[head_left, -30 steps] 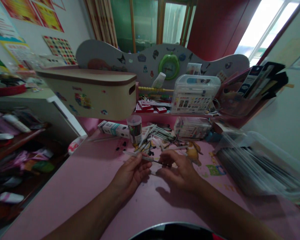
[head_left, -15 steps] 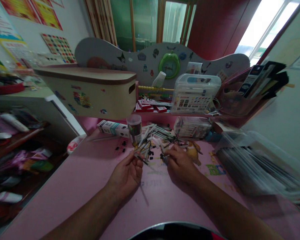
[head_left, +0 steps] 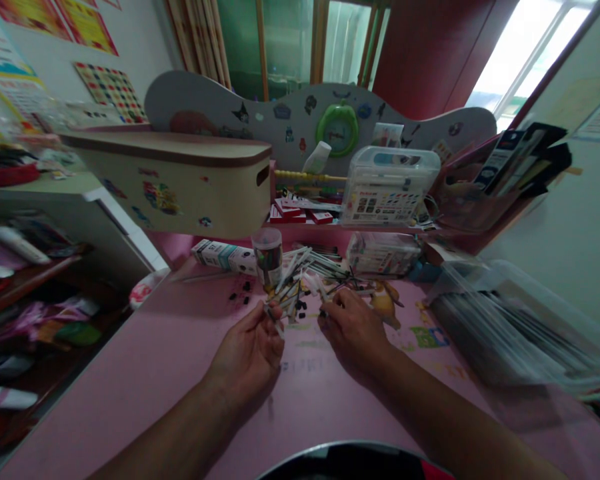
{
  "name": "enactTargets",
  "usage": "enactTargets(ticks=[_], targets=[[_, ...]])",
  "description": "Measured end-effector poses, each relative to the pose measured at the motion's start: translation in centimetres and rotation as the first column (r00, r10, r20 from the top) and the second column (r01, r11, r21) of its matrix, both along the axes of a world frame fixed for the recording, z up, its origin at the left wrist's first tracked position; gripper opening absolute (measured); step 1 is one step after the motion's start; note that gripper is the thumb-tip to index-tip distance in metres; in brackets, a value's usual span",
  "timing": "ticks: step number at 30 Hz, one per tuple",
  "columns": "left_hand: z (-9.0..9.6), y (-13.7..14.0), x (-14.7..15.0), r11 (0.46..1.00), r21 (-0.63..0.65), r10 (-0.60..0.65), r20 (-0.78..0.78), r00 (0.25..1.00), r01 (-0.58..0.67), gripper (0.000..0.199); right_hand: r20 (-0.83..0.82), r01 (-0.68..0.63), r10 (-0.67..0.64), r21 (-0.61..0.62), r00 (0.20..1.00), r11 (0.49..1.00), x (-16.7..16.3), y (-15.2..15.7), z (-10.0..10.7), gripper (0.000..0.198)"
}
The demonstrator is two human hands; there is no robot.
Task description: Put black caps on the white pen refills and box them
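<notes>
My left hand (head_left: 253, 343) is palm up over the pink desk (head_left: 170, 360), thumb and fingers closed on a thin pen-like stick (head_left: 276, 323) that slants down to the right. My right hand (head_left: 357, 327) reaches in from the other side, palm down, with its fingertips pinched together. Something dark shows at those fingertips, too small to name. Between and beyond the hands lies a loose pile of thin white and dark sticks (head_left: 303, 263). Several small black pieces (head_left: 301, 310) lie at its near edge, and other black pieces (head_left: 240, 293) lie left of it.
Behind the pile stands a clear cup (head_left: 267, 248) with sticks inside, beside a long box (head_left: 223, 257). A clear plastic bin (head_left: 525, 283) of dark sticks sits at the right. Over the desk's back, a shelf carries a cream storage box (head_left: 180, 190) and a clear case (head_left: 390, 193).
My right hand has shifted slightly left and nearer the small black pieces. The stick in my left hand has turned and now points more steeply downward.
</notes>
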State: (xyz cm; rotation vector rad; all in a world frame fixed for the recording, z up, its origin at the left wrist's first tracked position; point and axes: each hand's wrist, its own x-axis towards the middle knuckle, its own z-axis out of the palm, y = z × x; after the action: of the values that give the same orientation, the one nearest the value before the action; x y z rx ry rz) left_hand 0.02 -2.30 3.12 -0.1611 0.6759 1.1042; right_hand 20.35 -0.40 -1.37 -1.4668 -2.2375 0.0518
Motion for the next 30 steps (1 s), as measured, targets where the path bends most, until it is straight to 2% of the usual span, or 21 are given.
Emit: enactTargets(ticks=[6,13,16,18,19,21,23,25,27,28,30], targets=[[-0.6,-0.1,0.2,0.999,0.023,-0.046,-0.036,0.998,0.047,0.037,0.126,-0.070,0.061,0.074,0.990,0.995,-0.5,0.1,-0.6,0.013],[-1.7,0.1,0.4,0.993,0.079,-0.079,-0.090,0.993,0.086,0.032,0.123,-0.109,0.101,0.061,0.987,0.992,-0.1,0.5,-1.0,0.011],[-2.0,0.0,0.5,0.984,0.134,-0.091,-0.174,0.981,0.115,0.025,-0.011,-0.104,0.104,0.006,0.994,0.995,0.0,0.3,-0.4,0.008],[-2.1,-0.1,0.6,0.977,0.173,-0.079,-0.238,0.968,0.123,0.019,-0.234,-0.123,0.104,-0.071,0.967,0.990,0.0,-0.1,0.3,0.011],[-2.2,-0.1,0.7,0.974,0.189,-0.074,-0.266,0.961,0.128,0.018,-0.393,-0.153,0.090,-0.132,0.915,0.979,0.0,-0.3,0.6,0.014],[-2.2,-0.1,0.8,0.966,0.214,-0.072,-0.306,0.949,0.142,0.018,-0.672,-0.247,0.014,-0.253,0.740,0.935,-0.3,-0.8,1.0,0.018],[-2.3,-0.1,0.9,0.958,0.236,-0.077,-0.326,0.942,0.160,0.018,-0.830,-0.354,-0.111,-0.349,0.546,0.868,-0.8,-1.3,1.1,0.017],[-2.5,-0.1,1.0,0.948,0.261,-0.086,-0.337,0.938,0.181,0.018,-0.893,-0.453,-0.268,-0.419,0.361,0.787,-1.4,-1.7,1.0,0.016],[-2.7,-0.1,1.1,0.941,0.278,-0.088,-0.344,0.935,0.191,0.018,-0.887,-0.534,-0.422,-0.452,0.187,0.714,-1.9,-1.9,1.0,0.018],[-2.8,-0.1,1.2,0.942,0.280,-0.083,-0.345,0.935,0.187,0.019,-0.872,-0.557,-0.473,-0.457,0.126,0.694,-2.1,-2.0,1.0,0.018],[-3.0,-0.2,1.4,0.949,0.277,-0.050,-0.343,0.938,0.152,0.019,-0.865,-0.550,-0.492,-0.459,0.098,0.698,-2.3,-2.1,1.1,0.018]])
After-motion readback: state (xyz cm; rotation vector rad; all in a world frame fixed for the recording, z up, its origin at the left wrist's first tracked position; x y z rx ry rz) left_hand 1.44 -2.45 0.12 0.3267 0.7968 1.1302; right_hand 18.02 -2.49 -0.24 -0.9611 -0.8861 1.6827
